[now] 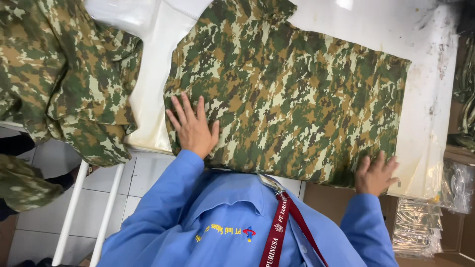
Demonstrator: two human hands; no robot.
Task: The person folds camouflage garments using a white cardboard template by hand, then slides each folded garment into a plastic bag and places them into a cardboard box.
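While camouflage garment (292, 94) lies on white table (430, 74), both hands (194, 129) flat, fingers spread; tiled floor (143, 183) below.

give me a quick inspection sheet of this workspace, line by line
surface: white table, stained and scuffed near its right edge
job's things: folded camouflage garment lying flat on the table, pressed by both hands
clutter: heap of camouflage cloth hanging over the table's left end; clear plastic at the top left
grippers: left hand flat, fingers spread, on the garment's near left part; right hand on its near right corner
cables: nothing seen; a red lanyard hangs over the blue shirt
surroundings: tiled floor below; stack of clear bagged packs at lower right
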